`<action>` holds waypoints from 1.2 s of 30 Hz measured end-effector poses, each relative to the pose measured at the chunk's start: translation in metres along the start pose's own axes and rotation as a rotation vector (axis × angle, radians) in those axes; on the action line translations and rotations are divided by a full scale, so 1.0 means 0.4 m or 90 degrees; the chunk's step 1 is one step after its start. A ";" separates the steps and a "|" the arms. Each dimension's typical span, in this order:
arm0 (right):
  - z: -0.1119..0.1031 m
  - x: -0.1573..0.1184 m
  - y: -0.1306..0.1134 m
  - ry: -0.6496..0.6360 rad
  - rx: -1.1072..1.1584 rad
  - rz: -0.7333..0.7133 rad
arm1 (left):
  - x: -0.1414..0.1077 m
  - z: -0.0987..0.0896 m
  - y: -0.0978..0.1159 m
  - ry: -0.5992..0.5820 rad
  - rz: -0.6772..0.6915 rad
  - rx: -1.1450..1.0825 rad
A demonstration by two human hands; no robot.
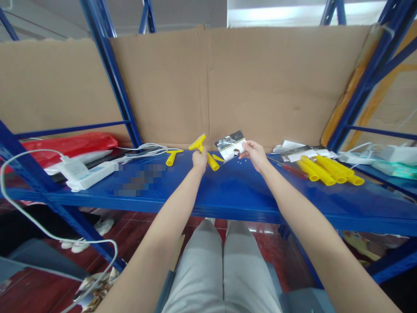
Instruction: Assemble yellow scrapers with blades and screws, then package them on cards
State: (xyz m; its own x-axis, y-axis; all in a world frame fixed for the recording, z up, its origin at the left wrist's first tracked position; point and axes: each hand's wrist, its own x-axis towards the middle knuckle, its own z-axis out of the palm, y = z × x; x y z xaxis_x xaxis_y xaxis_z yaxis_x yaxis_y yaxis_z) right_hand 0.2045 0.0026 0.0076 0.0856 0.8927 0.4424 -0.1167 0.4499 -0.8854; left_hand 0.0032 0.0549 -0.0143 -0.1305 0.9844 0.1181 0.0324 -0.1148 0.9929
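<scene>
My left hand (pixel 200 160) is closed around a yellow T-shaped plastic tool (pixel 197 142), its crosspiece sticking up above the fingers. Just right of that hand a yellow tube end (pixel 213 162) shows; whether it joins the tool is hidden. Beside it is a small pointed yellow piece (pixel 218 158). Between the thumb and fingers of my right hand (pixel 254 154) is a printed card (pixel 231 144), dark along the top and white below with a hole near its lower edge. Small white bits (pixel 241 161) lie under the card. Another yellow T-shaped piece (pixel 172 156) stands left of my left hand.
Several yellow tubes (pixel 325 169) lie on the right of the blue shelf (pixel 234 198), near a red-handled tool (pixel 291 169) and more printed cards (pixel 298 153). On the left are a white power strip (pixel 94 176), cables (pixel 153 150) and a red bag (pixel 74 148). Cardboard (pixel 267 87) closes the back.
</scene>
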 end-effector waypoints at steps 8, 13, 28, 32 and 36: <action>0.033 -0.020 0.025 -0.079 -0.011 0.019 | -0.039 0.027 0.020 0.090 -0.039 -0.125; 0.035 -0.017 0.034 -0.080 -0.012 0.008 | -0.054 0.029 0.030 0.006 -0.079 -0.230; 0.044 -0.015 0.031 -0.027 -0.087 -0.038 | -0.031 0.025 0.009 -0.106 -0.124 -0.186; 0.047 -0.014 0.040 -0.012 -0.116 -0.045 | -0.023 0.023 0.003 -0.104 -0.165 -0.226; 0.049 -0.010 0.053 0.018 -0.188 -0.067 | -0.022 0.031 0.012 -0.106 -0.203 -0.245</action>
State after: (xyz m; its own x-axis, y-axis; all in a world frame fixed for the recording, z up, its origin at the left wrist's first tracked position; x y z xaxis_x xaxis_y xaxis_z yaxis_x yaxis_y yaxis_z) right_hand 0.1824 0.0090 -0.0103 0.1099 0.8386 0.5335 0.1870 0.5097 -0.8398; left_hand 0.0168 0.0474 -0.0109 0.0856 0.9827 -0.1641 -0.3530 0.1839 0.9173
